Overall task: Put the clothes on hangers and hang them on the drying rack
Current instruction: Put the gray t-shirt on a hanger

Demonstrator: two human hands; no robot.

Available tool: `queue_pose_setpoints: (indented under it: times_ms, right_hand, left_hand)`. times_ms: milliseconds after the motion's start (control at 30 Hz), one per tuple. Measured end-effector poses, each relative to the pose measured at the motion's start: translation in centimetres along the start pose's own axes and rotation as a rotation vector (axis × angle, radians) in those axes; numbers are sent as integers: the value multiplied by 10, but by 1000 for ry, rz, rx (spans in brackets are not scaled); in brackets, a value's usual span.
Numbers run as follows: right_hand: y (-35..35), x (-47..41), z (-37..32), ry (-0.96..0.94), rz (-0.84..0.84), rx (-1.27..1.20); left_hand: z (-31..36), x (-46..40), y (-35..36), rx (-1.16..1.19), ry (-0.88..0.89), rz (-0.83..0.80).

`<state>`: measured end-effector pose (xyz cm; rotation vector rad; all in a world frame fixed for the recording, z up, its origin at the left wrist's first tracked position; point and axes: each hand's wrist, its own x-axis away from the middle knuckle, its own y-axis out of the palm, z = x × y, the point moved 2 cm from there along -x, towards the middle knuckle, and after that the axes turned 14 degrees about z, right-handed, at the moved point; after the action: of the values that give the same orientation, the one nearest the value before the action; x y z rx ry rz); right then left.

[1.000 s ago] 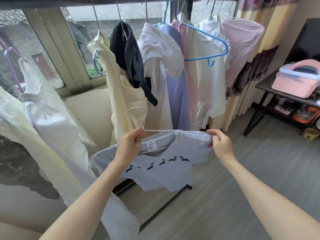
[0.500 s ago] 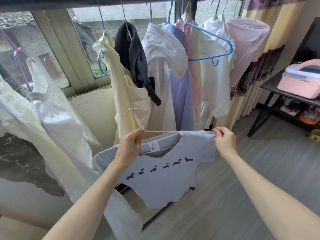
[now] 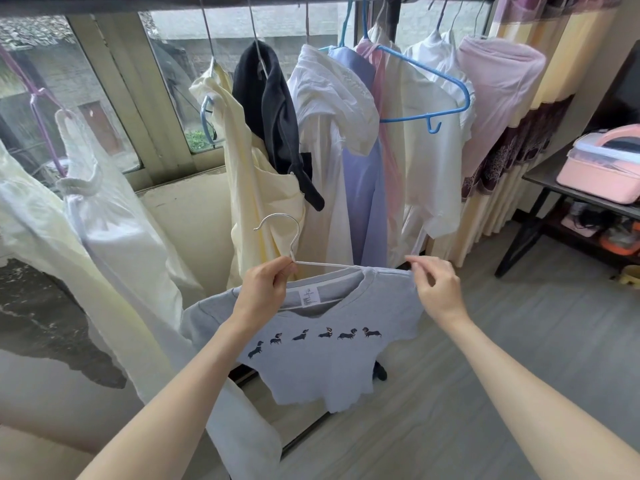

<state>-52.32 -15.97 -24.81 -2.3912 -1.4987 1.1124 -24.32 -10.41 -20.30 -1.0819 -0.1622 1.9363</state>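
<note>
Grey cotton hangs in front of me: a small grey T-shirt [image 3: 322, 344] with a row of dark dachshunds printed across its chest, already threaded onto a white wire hanger [image 3: 294, 252]. My left hand [image 3: 263, 292] grips the hanger at the base of its hook, fingers [image 3: 277, 277] curled round the wire and the shirt's collar, so the hook stands up just above my knuckles. My right hand [image 3: 438, 289] pinches the shirt's shoulder seam between thumb and forefinger at the hanger's far end, the other fingers loosely curled beside them. The shirt is held low, well below the dark rail of the drying rack [image 3: 104, 3] that runs across the top of my view.

On that rail hang a pale yellow garment [image 3: 256, 188], a black top [image 3: 273, 116], a white hooded shirt [image 3: 332, 109], a lavender piece [image 3: 363, 188] and a pink-lilac top [image 3: 498, 88], with an empty blue plastic hanger [image 3: 426, 98] among them. More white and cream clothes [image 3: 114, 244] hang to my left by the window [image 3: 104, 98]. To my right, a pink storage box [image 3: 602, 164] sits on a dark surface [image 3: 540, 174] beside the curtain [image 3: 519, 140].
</note>
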Motion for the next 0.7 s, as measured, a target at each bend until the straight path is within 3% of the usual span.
queue_pose_setpoints:
  times_ms: [67,200,367,567,700]
  right_hand:
    - [6,5,3,-103,-87,72]
    - [12,8,19,-47,-163,199]
    - [14,7,18,96,-99,75]
    - [1,22,13,-120,-167,120]
    - [3,16,11,-65,-53,15]
  left_hand:
    - [0,0,2,7,-14,-15]
    - [5,3,6,20,-9,-94]
    - [5,6,9,-2,-43,-151]
    - [-4,2,2,8,-103,-127]
    - [-6,1,-1,18,-116,-140]
